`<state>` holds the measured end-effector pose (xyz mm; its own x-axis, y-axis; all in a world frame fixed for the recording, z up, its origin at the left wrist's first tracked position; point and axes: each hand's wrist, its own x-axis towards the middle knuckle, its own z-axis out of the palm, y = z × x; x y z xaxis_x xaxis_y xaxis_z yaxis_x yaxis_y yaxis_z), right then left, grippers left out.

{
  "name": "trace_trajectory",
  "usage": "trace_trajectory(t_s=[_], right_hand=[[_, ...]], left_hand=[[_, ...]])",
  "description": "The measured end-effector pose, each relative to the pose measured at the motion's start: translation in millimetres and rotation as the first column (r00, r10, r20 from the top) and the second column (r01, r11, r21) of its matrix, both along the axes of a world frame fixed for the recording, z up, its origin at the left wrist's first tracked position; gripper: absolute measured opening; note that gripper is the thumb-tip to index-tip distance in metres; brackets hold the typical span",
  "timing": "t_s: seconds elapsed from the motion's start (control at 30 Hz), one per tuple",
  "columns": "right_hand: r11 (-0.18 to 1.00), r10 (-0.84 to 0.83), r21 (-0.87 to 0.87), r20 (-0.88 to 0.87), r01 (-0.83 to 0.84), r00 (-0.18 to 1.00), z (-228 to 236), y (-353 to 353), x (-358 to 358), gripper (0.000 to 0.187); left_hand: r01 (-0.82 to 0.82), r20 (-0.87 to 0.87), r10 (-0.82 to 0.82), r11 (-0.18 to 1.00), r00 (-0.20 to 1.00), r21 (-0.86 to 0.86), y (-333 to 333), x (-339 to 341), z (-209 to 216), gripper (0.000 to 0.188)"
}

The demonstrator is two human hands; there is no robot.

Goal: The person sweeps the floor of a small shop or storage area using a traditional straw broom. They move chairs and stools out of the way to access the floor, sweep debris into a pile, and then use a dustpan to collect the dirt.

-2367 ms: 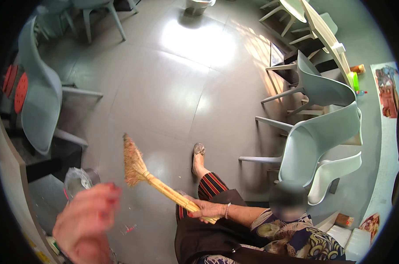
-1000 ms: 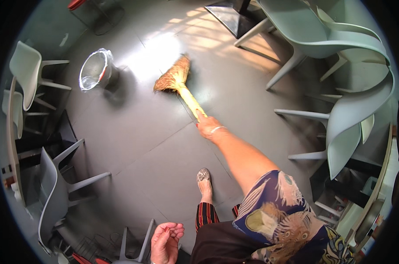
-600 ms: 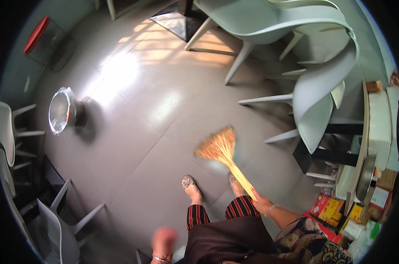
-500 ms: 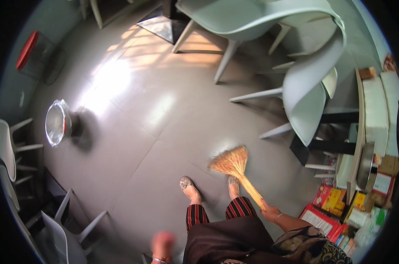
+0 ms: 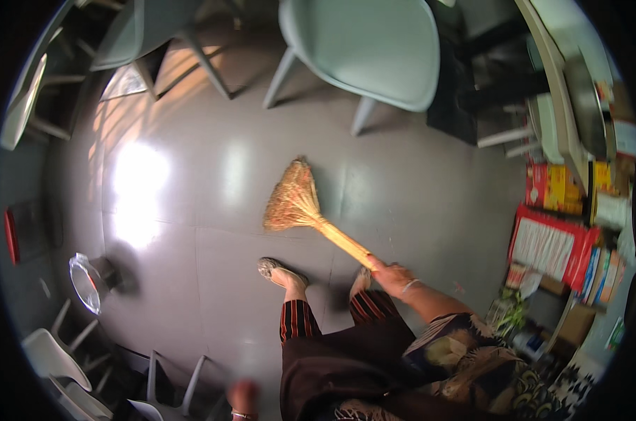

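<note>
Broom (image 5: 316, 216) is probably light, stiff in the handle (image 5: 346, 243), springy in the bristles (image 5: 291, 200), not fragile; I'd hold the near end. My left hand (image 5: 244, 398) is a blur, can't tell if it's clenched. My right hand (image 5: 392, 276) is wrapped round that near end, and the broom runs forward and left from it, bristles over the floor (image 5: 416, 196) beyond my feet (image 5: 271, 268).

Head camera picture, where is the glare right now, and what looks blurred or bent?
In the head view, white glare burns out the grey floor at left; in the head view, the left hand is smeared, while the broom reads more clearly; in the head view, the table edge bows near the right rim.
</note>
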<state>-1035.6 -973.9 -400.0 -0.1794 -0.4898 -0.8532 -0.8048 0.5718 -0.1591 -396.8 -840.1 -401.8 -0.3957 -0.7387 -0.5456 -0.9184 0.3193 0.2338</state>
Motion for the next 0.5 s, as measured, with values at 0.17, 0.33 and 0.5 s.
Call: trace_trajectory(t_s=[0.17,0.33,0.5], right_hand=[[0.969,-0.227,0.075,-0.125,0.237,0.966,25.6,193.8,-117.0,0.058],[0.907,-0.203,0.277,-0.373,0.317,0.905,71.8,327.1,-197.1,0.057],[0.850,-0.412,0.177,-0.364,0.496,0.835,109.8,366.8,-200.0,0.057]], left_hand=[[0.231,0.069,-0.235,0.971,0.970,0.065,-42.0,-34.7,9.5,0.005],[0.352,-0.148,-0.339,0.933,0.929,0.071,-128.8,-151.1,48.3,0.010],[0.151,-0.395,-0.037,0.953,0.918,0.262,-162.2,-200.8,37.8,0.017]])
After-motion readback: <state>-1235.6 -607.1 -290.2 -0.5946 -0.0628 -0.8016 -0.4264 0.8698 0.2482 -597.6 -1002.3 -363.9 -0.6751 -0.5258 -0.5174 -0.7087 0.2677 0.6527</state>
